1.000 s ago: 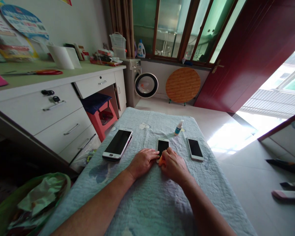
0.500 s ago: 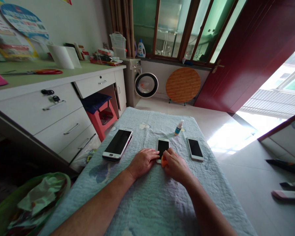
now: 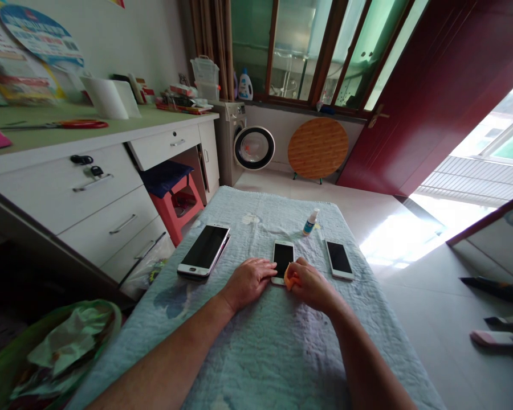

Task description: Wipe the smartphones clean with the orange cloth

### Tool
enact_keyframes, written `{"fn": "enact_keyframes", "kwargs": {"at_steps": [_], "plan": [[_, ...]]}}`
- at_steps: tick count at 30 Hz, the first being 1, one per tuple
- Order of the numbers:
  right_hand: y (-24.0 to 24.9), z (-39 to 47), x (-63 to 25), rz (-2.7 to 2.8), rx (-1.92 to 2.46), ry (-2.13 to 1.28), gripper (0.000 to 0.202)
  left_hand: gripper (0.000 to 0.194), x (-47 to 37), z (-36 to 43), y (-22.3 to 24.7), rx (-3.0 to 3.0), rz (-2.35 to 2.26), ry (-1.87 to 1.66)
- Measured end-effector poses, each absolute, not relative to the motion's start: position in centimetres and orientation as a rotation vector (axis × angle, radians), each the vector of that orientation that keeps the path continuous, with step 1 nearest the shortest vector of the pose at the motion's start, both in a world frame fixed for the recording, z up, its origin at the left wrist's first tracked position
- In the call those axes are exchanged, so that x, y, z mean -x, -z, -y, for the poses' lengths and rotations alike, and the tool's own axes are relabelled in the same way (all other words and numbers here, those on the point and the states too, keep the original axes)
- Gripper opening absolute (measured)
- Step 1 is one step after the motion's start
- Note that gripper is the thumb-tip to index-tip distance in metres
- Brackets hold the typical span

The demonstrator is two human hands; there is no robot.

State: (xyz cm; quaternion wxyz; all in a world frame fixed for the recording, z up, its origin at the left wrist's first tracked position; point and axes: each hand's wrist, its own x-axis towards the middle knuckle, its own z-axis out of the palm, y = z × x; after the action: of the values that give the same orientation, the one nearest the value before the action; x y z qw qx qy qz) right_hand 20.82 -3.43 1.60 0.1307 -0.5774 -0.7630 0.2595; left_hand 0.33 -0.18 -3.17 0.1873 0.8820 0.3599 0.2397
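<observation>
A white phone with a dark screen (image 3: 284,253) lies on the blue quilted cloth (image 3: 256,353) between my hands. My left hand (image 3: 250,280) rests flat beside it, fingertips on its left edge. An orange cloth (image 3: 291,277) is pinched in my right hand (image 3: 310,287) at the phone's lower right edge. To the left, a larger white phone (image 3: 205,249) lies on top of another flat device. Another white phone (image 3: 339,259) lies to the right. A small spray bottle (image 3: 311,222) stands behind, between the middle and right phones.
A red stool (image 3: 179,199) and a white drawer desk (image 3: 98,199) stand at the left. A green-rimmed bin (image 3: 117,322) sits at the lower left. Behind are a washing machine with its door open (image 3: 255,148) and a round wooden board (image 3: 318,148).
My right hand has moved slightly right with the orange cloth, and more of the cloth shows. My left hand has stayed in place.
</observation>
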Motion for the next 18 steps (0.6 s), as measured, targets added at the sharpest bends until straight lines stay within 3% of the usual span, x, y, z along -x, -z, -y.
{"fn": "enact_keyframes", "kwargs": {"at_steps": [18], "plan": [[0.5, 1.5, -20.0, 1.946, 1.850, -0.317, 0.023, 0.029, -0.3, 0.1, 3.3, -2.504, -1.012, -0.668]]}}
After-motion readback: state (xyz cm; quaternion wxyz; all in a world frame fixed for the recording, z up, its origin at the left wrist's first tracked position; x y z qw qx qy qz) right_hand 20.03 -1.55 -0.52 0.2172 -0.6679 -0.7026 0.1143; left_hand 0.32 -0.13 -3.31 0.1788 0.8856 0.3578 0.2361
